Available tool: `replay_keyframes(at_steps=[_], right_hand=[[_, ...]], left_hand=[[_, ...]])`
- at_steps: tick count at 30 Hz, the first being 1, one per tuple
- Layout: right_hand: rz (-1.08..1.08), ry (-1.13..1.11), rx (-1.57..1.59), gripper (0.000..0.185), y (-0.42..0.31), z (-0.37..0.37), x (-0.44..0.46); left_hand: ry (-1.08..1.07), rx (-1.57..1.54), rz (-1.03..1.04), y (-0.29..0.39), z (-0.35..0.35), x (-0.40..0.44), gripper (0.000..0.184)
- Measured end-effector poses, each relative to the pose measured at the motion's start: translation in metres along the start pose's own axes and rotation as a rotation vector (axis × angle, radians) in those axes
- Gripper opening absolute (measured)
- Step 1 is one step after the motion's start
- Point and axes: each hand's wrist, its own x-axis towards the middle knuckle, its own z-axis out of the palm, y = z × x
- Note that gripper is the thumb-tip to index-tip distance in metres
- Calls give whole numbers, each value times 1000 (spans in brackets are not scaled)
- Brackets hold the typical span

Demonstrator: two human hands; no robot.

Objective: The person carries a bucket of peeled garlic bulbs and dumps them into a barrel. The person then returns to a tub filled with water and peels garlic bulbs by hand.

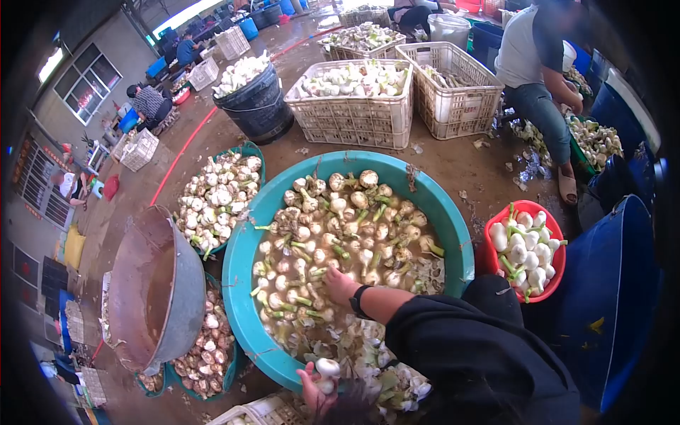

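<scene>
A big teal basin [241, 312] of muddy water holds many garlic bulbs [338, 205] with green stem stubs. My right hand [341, 285], a dark watch on its wrist, reaches down among the bulbs in the middle. Its fingertips are partly hidden, so its grip cannot be made out. At the basin's near rim, my left hand [316, 394] is closed round clean white garlic [328, 367]. Loose peeled skins [361, 340] lie in the near part of the basin. To the right, a red basin [489, 262] is heaped with clean white bulbs.
A metal tub [180, 312] stands at left, near containers of garlic [219, 191]. Beyond the basin are a black bucket [258, 106] and white crates [347, 120]. A blue barrel [602, 290] stands at right. A person [542, 78] sits behind it; others work farther off.
</scene>
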Motion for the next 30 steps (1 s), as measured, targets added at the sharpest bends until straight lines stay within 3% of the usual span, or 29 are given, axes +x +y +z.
replay_keyframes(at_steps=[1,2,4,5,7,9,10,14,15,17,19,21,22,23,24,25,27,30], right_hand=[[-131,-16,-146,22,-2,13,1],[-128,-2,-143,22,-2,4,-2],[-267,-383,166,28,5,-10,-29],[-269,-380,170,28,2,-31,-40],[168,-519,967,37,1,-71,-64],[-35,-272,1246,35,-20,-78,-85],[-100,-208,1240,34,-30,-93,-99],[-217,-95,1093,29,-45,-149,-146],[-279,-54,987,26,-44,-158,-152],[-269,-12,1004,25,-48,-172,-159],[-88,-76,1084,22,-58,-168,-156],[-199,-63,1196,18,-63,-133,-147],[-372,101,1158,17,-59,-132,-144],[-123,-275,1700,17,-55,-132,-154],[107,-474,1913,21,-47,-163,-155],[-119,-186,1409,21,-46,-170,-159],[410,-543,2327,17,-57,-172,-168],[223,16,1780,13,-63,-166,-166]], left_hand=[[-31,123,57,8,4,-12,46],[-61,247,112,15,9,-18,51],[-113,355,124,10,17,-23,53],[-144,502,151,15,19,-27,55],[-133,513,147,6,31,-26,63],[-85,582,9,-2,38,-20,72],[-113,642,4,-8,40,-15,81],[-92,857,98,-14,39,-18,61],[-198,867,174,-13,36,-21,53],[-273,853,257,-14,31,-31,45],[-329,674,183,-12,32,-42,39],[-311,611,138,-12,32,-46,37],[-470,628,143,-7,29,-41,40],[-580,592,220,-8,28,-41,40],[-622,647,219,-5,25,-35,43],[-725,714,216,9,28,-45,46],[-742,725,291,15,33,-61,49],[-653,882,260,30,33,-71,43]])
